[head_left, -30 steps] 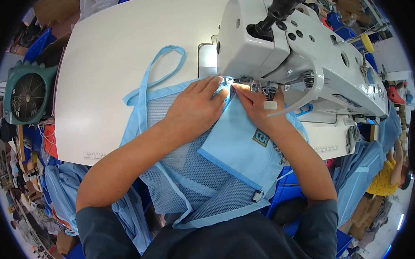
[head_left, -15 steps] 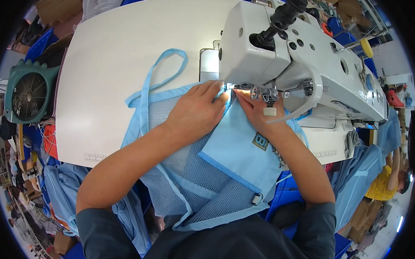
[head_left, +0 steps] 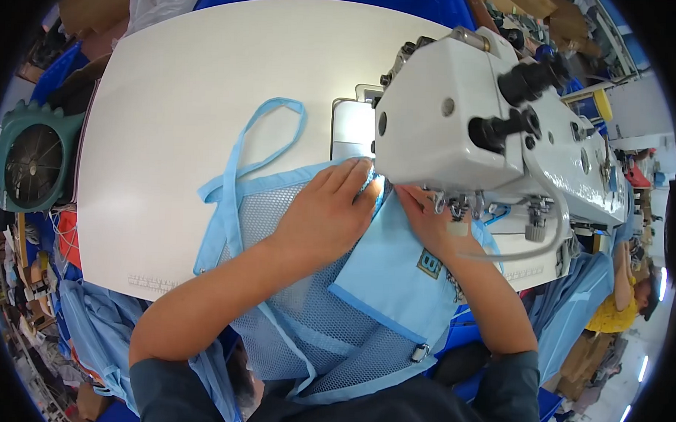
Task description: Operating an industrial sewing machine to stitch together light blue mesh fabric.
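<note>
A light blue mesh piece (head_left: 293, 209) with solid cloth binding lies across the table edge and hangs over my lap. Part of it is a smooth blue cloth panel (head_left: 384, 279) bearing a small dark patch (head_left: 428, 264). My left hand (head_left: 329, 211) rests palm down on the mesh, fingers stretched toward the sewing spot. Beside the panel's upper edge, my right hand (head_left: 434, 222) pinches the cloth below the head of a white sewing machine (head_left: 453, 118). The machine hides the needle and some right fingers. A thin blue strap (head_left: 239, 152) loops out on the left.
A green fan (head_left: 36, 159) stands left of the white table (head_left: 194, 79). Blue cloth pieces (head_left: 99, 336) hang at the lower left, others (head_left: 573, 301) at the right. Someone in yellow (head_left: 617, 306) is at the far right. Blue bins flank the table.
The view has shifted, so the machine head sits lower and farther right in the picture. Both hands keep nearly the same places on the cloth.
</note>
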Demonstrator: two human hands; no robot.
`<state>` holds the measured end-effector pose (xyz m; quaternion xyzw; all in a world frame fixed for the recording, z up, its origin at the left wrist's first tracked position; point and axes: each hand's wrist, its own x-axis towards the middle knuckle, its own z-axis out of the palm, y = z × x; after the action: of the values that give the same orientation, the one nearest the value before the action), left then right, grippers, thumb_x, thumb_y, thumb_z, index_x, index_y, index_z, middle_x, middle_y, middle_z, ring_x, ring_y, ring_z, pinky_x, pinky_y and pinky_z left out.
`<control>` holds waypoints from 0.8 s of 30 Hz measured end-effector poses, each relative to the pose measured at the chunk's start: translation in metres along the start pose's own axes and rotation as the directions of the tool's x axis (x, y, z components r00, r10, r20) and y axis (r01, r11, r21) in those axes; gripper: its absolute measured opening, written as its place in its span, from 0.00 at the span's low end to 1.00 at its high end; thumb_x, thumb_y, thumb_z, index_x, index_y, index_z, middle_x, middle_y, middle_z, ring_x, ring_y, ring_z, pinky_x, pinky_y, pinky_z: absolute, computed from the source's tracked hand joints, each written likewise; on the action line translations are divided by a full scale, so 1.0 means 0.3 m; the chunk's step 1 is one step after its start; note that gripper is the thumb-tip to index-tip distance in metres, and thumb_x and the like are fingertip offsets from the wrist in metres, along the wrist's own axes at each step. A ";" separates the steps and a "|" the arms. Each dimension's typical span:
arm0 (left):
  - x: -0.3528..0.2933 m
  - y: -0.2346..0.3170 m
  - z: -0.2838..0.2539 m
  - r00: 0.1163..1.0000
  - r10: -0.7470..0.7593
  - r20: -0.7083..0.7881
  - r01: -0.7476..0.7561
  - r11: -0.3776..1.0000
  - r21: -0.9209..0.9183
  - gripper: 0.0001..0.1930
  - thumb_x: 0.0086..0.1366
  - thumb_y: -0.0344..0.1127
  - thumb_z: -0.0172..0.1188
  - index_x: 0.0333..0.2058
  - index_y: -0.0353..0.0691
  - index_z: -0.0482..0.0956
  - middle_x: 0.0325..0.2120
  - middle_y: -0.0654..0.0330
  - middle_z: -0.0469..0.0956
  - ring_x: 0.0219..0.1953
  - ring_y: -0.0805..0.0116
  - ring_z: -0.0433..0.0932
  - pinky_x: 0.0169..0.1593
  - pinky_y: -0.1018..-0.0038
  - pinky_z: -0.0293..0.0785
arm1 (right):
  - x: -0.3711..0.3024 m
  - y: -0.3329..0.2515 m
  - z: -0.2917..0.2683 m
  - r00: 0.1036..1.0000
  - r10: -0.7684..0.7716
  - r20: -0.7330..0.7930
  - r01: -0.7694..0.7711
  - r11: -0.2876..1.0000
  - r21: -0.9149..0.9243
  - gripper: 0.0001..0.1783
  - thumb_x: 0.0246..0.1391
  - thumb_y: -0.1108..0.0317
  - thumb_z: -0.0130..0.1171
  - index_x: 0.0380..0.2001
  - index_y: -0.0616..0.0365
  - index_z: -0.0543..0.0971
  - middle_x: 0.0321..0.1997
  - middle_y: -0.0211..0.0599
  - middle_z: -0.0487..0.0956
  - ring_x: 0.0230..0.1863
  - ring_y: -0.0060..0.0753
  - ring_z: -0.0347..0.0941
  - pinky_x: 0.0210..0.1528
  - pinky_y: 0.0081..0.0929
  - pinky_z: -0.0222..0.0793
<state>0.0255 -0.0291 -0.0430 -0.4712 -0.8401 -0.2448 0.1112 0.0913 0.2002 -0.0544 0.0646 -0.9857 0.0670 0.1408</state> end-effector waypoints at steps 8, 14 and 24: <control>-0.010 -0.011 -0.013 1.000 0.002 0.011 -0.001 1.000 -0.029 0.18 0.62 0.31 0.60 0.50 0.28 0.80 0.58 0.42 0.77 0.64 0.49 0.76 0.67 0.59 0.74 | -0.032 0.018 0.019 0.936 0.170 0.307 -0.241 0.948 0.209 0.15 0.70 0.62 0.61 0.55 0.53 0.84 0.55 0.39 0.85 0.56 0.44 0.82 0.60 0.40 0.76; 0.018 0.011 -0.005 0.996 0.056 0.064 -0.053 0.997 -0.058 0.18 0.63 0.32 0.61 0.49 0.28 0.81 0.57 0.42 0.77 0.63 0.48 0.76 0.67 0.59 0.74 | -0.061 0.047 -0.041 0.988 0.071 0.135 -0.087 0.989 0.118 0.16 0.63 0.62 0.65 0.51 0.55 0.84 0.50 0.43 0.85 0.52 0.49 0.82 0.57 0.44 0.77; 0.022 0.037 -0.011 0.997 0.013 0.082 -0.017 0.999 0.051 0.16 0.69 0.33 0.65 0.54 0.37 0.85 0.58 0.46 0.79 0.58 0.44 0.79 0.62 0.56 0.77 | -0.340 0.315 -0.296 0.924 0.341 -0.173 -0.330 0.940 0.089 0.14 0.60 0.71 0.63 0.49 0.57 0.86 0.50 0.39 0.86 0.54 0.51 0.79 0.57 0.47 0.75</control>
<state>0.0313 -0.0211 -0.0341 -0.4841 -0.8464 -0.2027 0.0907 0.1984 0.3174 -0.0097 -0.1073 -0.9623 0.1246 0.2166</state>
